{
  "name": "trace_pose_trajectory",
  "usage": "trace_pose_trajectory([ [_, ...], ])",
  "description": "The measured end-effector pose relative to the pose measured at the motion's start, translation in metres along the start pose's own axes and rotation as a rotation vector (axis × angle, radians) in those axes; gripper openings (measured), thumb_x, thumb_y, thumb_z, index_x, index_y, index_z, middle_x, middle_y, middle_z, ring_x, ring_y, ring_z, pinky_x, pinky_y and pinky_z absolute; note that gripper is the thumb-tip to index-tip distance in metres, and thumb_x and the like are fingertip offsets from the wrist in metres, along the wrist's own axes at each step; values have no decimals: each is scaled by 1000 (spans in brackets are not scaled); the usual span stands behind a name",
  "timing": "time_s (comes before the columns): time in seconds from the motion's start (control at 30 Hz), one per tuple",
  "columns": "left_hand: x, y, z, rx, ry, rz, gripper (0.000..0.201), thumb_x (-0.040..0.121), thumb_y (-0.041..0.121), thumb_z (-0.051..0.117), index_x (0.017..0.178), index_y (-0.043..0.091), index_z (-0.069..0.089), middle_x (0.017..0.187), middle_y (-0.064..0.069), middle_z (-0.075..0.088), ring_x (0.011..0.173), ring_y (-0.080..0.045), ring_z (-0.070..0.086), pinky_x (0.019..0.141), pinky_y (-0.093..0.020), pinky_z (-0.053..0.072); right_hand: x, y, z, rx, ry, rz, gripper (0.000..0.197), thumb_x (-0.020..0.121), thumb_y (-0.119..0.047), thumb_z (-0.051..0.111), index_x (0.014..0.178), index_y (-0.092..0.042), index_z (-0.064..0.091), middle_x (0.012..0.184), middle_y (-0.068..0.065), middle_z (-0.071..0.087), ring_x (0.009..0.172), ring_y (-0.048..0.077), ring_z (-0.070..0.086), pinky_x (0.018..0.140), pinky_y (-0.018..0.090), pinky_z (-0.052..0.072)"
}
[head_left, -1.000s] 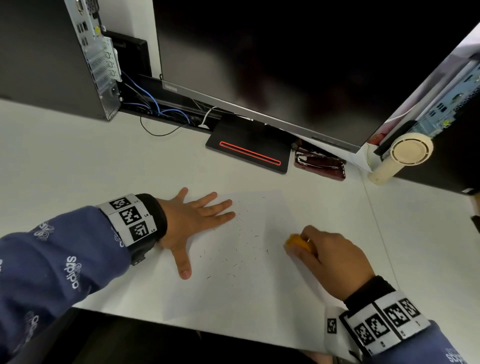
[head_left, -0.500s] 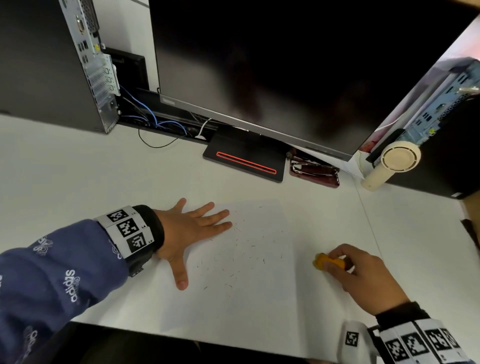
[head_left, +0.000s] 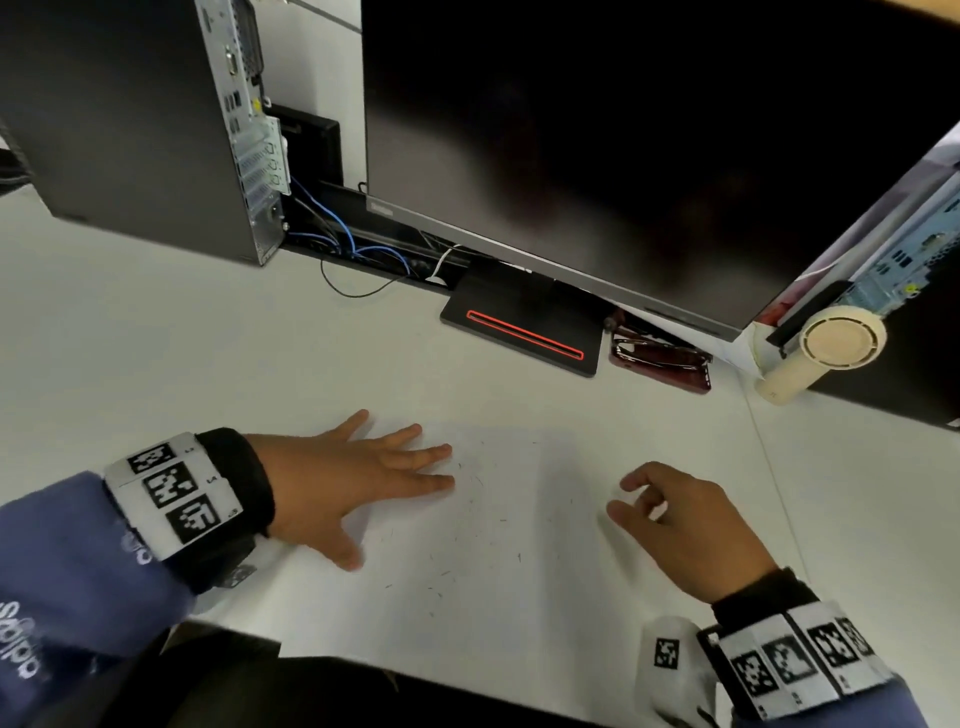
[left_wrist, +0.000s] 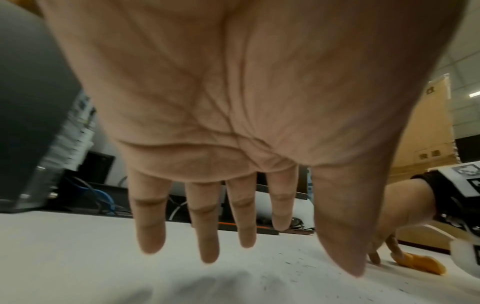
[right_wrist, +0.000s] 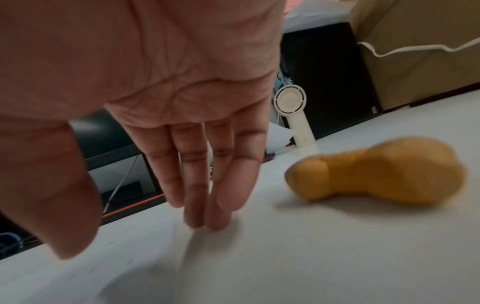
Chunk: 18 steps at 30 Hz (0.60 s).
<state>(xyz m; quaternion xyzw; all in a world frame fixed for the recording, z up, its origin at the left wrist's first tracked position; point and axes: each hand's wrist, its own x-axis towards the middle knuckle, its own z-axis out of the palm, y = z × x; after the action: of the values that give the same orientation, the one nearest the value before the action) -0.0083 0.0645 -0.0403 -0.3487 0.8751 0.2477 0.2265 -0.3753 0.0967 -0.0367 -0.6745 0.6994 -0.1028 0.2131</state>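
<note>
A person in a blue printed sweatshirt works at a white desk (head_left: 156, 364), both wrists wrapped in bands of black-and-white square markers. The left hand (head_left: 343, 483) lies palm down on the left part of a white sheet of paper (head_left: 493, 613), fingers straight and fanned, the thumb splayed toward the person, gripping nothing. The right hand (head_left: 685, 525) hangs over the sheet's right side with its fingers loosely bent and their tips down at the surface, its palm empty. The small orange rubber eraser (right_wrist: 376, 174), narrow at one end and bulbous at the other, lies on its side on the white surface just beside the right hand's little-finger side, out of its grasp. In the head view the hand hides it, and the blurred wrist views do not settle whether it rests on the paper or on the bare desk. Fine dark flecks (head_left: 501, 519) are scattered across the sheet between the two hands. Beyond the paper stands a large dark monitor (head_left: 623, 130) on a flat black base with a red stripe (head_left: 519, 327). A pair of glasses on a dark red case (head_left: 660, 361) lies just to the right of that base. A black computer tower (head_left: 130, 114) stands at the far left with its metal rear panel turned inward, and blue cables (head_left: 337, 228) loop out behind it. At the far right a cream handheld fan (head_left: 831, 343) leans against another dark unit.
</note>
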Motion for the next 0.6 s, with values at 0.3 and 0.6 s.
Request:
trace_pose_trajectory([
  [0.3,-67,19,67,-125,177,-234,61,100,72,35,151,68,0,162,32,-24,154,3,-17,126,-24,-1,6,-28,35,6,-76,34,61,81,-43,81,135,-22,59,110,-8,65,92,11,66,91,34,55],
  [0.6,-97,36,98,-187,367,-426,68,92,82,32,154,63,12,167,28,-12,155,-7,4,125,-35,20,-11,-58,42,96,-121,-37,59,81,-37,84,133,-23,60,105,-10,65,98,9,62,87,26,50],
])
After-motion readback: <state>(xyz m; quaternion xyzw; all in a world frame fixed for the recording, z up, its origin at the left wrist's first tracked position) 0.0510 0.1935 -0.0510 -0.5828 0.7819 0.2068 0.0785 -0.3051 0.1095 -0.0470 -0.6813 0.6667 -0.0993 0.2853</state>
